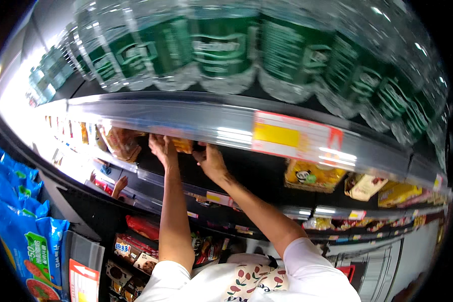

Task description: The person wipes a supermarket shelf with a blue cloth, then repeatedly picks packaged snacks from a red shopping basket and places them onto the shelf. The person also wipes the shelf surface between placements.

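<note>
Both my arms reach up under a shelf ledge, into the dark shelf below the bottles. My left hand (162, 150) is at the left edge of an orange-yellow package (182, 145), its fingers bent against it and their tips partly hidden by the ledge. To the right of that package is my right hand (212, 163), thumb and fingers apart. A dark patch shows between them, too blurred to name. The ledge covers the package's top. Left of my left hand stands a clear-wrapped brown food pack (122, 143).
Clear bottles with green labels (221, 48) line the shelf above. A price tag (279, 135) is on the ledge (176, 115). Rightward sit a yellow food pack (314, 175) and a cream box (366, 186). Blue bags (15, 226) hang lower left; another hand (120, 186), possibly a reflection, shows nearby.
</note>
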The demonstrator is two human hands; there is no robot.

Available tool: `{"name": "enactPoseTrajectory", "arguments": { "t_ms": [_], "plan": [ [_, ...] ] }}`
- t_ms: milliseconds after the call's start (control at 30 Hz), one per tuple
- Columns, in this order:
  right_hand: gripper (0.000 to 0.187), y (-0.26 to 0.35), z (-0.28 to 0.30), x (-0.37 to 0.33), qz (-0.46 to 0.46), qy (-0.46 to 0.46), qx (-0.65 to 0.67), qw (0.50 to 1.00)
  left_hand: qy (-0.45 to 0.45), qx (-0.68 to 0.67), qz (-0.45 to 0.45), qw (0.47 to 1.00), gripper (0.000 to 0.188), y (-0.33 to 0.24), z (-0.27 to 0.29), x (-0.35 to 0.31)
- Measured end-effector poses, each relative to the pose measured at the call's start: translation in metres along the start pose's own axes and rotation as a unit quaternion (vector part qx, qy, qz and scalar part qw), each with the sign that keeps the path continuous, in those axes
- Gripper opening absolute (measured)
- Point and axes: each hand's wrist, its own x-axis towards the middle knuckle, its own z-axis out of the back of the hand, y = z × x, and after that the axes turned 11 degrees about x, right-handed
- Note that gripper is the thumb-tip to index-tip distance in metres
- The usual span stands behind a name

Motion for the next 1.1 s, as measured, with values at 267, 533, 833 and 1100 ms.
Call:
{"name": "enactPoseTrajectory", "arguments": {
  "t_ms": [267,533,833,1100],
  "plan": [
    [0.039,0.089,0.093,-0.105,-0.014,-0.005,0.101,0.995,0.055,-0.163,-0.108,0.979,0.036,-0.160,0.022,-0.150],
    [0.020,0.147,0.216,-0.258,-0.256,-0.043,0.057,0.964,0.347,-0.192,-0.182,0.900,0.028,-0.254,0.040,-0.326],
    [0.030,0.145,0.296,-0.491,-0.430,-0.341,-0.018,0.836,0.530,-0.063,-0.518,0.668,0.035,-0.310,0.023,-0.451],
    [0.021,0.110,0.340,-0.733,-0.454,-0.639,-0.184,0.593,0.513,0.133,-0.589,0.610,0.054,-0.295,0.020,-0.487]
  ]
}}
